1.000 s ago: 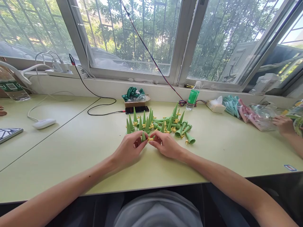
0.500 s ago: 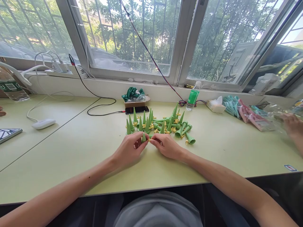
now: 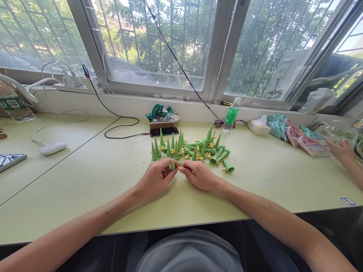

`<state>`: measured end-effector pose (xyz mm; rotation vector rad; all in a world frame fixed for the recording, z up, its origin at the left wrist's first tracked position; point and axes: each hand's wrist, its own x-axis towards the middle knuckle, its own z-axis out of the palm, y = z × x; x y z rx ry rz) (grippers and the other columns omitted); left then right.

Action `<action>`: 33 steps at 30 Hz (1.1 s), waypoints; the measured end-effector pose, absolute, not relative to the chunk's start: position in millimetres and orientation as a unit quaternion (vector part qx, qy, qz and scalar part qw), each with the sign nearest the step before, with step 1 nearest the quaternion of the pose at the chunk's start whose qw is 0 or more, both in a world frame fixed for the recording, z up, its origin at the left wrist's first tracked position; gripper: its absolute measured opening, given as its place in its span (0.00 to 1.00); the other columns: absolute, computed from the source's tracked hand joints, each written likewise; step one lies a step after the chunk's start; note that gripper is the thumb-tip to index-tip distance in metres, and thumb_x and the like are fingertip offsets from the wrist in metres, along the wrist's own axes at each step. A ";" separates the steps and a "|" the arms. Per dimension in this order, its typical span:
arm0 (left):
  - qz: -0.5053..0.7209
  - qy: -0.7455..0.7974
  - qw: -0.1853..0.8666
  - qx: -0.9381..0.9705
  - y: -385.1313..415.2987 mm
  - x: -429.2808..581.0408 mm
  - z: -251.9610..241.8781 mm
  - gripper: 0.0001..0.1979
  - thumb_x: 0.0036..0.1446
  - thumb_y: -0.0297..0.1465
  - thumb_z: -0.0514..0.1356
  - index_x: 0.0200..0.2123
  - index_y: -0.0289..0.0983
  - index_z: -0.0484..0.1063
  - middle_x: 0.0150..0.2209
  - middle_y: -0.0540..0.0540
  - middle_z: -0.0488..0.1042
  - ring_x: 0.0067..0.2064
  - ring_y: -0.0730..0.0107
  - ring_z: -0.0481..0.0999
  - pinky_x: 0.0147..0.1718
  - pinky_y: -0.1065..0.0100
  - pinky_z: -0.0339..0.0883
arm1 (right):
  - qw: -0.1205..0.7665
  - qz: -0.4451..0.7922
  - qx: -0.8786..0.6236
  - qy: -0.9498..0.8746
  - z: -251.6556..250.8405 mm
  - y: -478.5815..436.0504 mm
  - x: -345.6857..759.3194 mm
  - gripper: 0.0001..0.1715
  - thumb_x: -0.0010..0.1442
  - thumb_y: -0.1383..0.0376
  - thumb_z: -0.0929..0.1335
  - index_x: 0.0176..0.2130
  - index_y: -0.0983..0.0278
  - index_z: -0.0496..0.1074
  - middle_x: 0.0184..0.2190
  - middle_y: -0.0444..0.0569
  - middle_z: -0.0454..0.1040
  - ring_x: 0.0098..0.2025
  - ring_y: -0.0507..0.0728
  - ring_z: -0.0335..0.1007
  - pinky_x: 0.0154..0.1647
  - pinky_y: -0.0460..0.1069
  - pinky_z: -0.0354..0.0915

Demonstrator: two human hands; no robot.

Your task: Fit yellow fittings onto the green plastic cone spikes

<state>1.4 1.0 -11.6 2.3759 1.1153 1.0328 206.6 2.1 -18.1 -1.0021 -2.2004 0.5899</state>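
Green spike [image 3: 172, 165] and yellow piece [image 3: 179, 167] meet at the centre of the work, near the front of the pale table [image 3: 269, 189]. Taking that spot as the middle of a dial, with the window at twelve, the left hand [image 3: 157, 176] comes in from about eight o'clock, its thumb and fingers pinched around the spike, which points upward. The right hand [image 3: 200, 175] comes in from about four, its fingertips drawn narrow on the small yellow piece, right beside the spike. Whether the two parts are joined cannot be told; the fingers cover the contact.

Judging by the layout, the work is partway along. Between eleven and twelve o'clock stands a cluster of upright spikes [image 3: 168, 149], with yellow bits showing among them; these look like finished ones, though the fit of each is too small to check. From one to two o'clock a mixed heap holds a few more upright spikes, while others lie on their sides among yellow parts. One lying spike [image 3: 228, 166] rests at three o'clock, hollow end outward, with a loose yellow piece [image 3: 224, 170] just beside it. Those lying spikes appear to be what is left.
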 end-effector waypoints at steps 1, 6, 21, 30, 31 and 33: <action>0.361 0.390 0.159 0.832 0.8 1.6 -11.3 0.06 0.61 0.31 0.58 0.37 0.36 0.74 0.23 0.53 0.68 0.23 0.76 0.65 0.25 0.72 0.63 | 0.318 0.222 -0.383 -0.838 -17.5 1.8 206.4 0.14 0.70 0.65 0.62 0.31 0.63 0.65 0.24 0.41 0.64 0.26 0.50 0.58 0.30 0.45 0.54; 0.366 0.394 0.168 0.826 -0.5 3.0 -9.4 0.06 0.61 0.31 0.58 0.37 0.36 0.74 0.22 0.53 0.68 0.23 0.76 0.65 0.25 0.72 0.63 | 0.322 0.232 -0.383 -0.834 -17.1 0.2 206.6 0.06 0.68 0.63 0.65 0.40 0.63 0.68 0.24 0.39 0.66 0.26 0.51 0.60 0.30 0.45 0.55; 0.359 0.395 0.165 0.829 0.2 2.2 -10.8 0.06 0.61 0.31 0.58 0.37 0.36 0.74 0.24 0.53 0.70 0.23 0.76 0.65 0.26 0.72 0.63 | 0.312 0.219 -0.384 -0.841 -15.9 -0.2 206.7 0.09 0.69 0.63 0.64 0.35 0.63 0.67 0.25 0.41 0.67 0.27 0.51 0.61 0.31 0.45 0.54; 0.361 0.393 0.166 0.830 -0.3 3.1 -9.7 0.05 0.61 0.30 0.58 0.37 0.36 0.74 0.24 0.53 0.70 0.23 0.76 0.64 0.26 0.72 0.63 | 0.316 0.227 -0.384 -0.837 -20.0 2.1 207.5 0.06 0.69 0.63 0.64 0.37 0.62 0.66 0.25 0.40 0.66 0.26 0.51 0.60 0.30 0.45 0.55; 0.359 0.393 0.167 0.830 -0.3 3.1 -10.0 0.05 0.61 0.30 0.58 0.37 0.36 0.74 0.24 0.53 0.70 0.24 0.76 0.65 0.26 0.72 0.63 | 0.316 0.226 -0.383 -0.838 -20.1 2.4 207.4 0.07 0.69 0.64 0.63 0.36 0.62 0.66 0.25 0.40 0.66 0.26 0.51 0.59 0.30 0.45 0.55; 0.357 0.392 0.169 0.831 -0.3 3.0 -10.5 0.05 0.61 0.30 0.57 0.37 0.36 0.73 0.24 0.52 0.70 0.24 0.76 0.65 0.26 0.72 0.63 | 0.316 0.226 -0.380 -0.839 -19.7 2.4 207.3 0.09 0.69 0.64 0.63 0.35 0.62 0.65 0.25 0.41 0.66 0.27 0.51 0.60 0.30 0.45 0.54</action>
